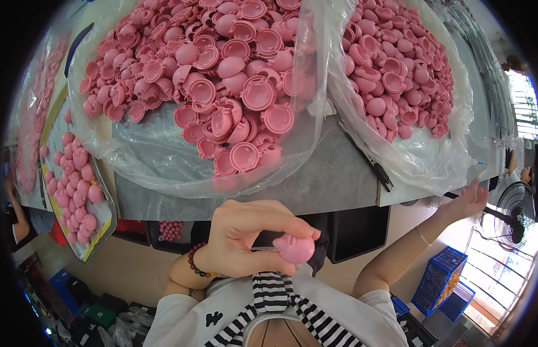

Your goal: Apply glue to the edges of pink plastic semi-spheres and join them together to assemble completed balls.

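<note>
My left hand (pixel 246 237), with a beaded bracelet on the wrist, is raised in front of my chest. Between its thumb and fingertips it pinches a small pink plastic ball (pixel 296 250) with a little protruding knob. My right hand (pixel 472 199) is stretched far out to the right, close to the table's edge; its fingers look loosely apart and nothing shows in them. Beyond my left hand, a clear plastic bag (pixel 165 184) lies open with many pink half-shells (pixel 258 92) heaped on it.
More pink shells (pixel 394 82) fill a second clear bag at the right. A dark tool (pixel 380 173) lies between the bags. Closed pink balls (pixel 78 191) lie on a tray at the left. Below the table's edge are a black bin (pixel 361 234) and blue crates (pixel 439 280); a fan (pixel 514 214) stands right.
</note>
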Tool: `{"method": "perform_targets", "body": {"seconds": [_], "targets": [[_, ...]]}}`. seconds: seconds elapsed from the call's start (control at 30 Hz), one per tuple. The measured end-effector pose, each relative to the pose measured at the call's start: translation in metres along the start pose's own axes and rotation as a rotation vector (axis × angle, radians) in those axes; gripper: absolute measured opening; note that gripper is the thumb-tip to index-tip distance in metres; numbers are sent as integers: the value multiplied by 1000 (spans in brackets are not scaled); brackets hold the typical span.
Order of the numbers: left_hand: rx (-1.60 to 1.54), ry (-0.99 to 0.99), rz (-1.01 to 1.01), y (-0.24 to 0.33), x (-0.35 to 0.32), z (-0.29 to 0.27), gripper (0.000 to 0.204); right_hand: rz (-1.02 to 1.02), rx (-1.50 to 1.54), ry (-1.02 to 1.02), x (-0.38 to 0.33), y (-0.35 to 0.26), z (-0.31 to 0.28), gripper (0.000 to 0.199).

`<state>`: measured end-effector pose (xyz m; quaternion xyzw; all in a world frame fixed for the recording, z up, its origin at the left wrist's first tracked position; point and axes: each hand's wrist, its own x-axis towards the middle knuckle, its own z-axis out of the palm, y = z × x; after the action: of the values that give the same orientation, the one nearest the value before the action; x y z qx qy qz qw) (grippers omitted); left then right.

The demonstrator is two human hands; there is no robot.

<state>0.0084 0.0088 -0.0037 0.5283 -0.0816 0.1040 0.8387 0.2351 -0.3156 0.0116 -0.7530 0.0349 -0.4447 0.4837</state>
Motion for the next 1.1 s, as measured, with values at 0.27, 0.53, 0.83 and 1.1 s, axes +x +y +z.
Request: {"method": "perform_targets", "body": {"seconds": [0.27, 0.53, 0.83, 1.1], "targets": [[-643, 67, -189, -2, -17, -4, 49, 180, -124, -503, 56, 91, 9, 43], [-421, 180, -127, 18, -26, -12, 46, -18, -205, -359, 59, 72, 28, 24], [1821, 1059, 84, 101, -71, -128, 25, 77, 271, -324, -49, -52, -2, 31], [1635, 355, 87, 47, 10, -64, 24, -3, 600, -768, -146, -111, 19, 45]]}}
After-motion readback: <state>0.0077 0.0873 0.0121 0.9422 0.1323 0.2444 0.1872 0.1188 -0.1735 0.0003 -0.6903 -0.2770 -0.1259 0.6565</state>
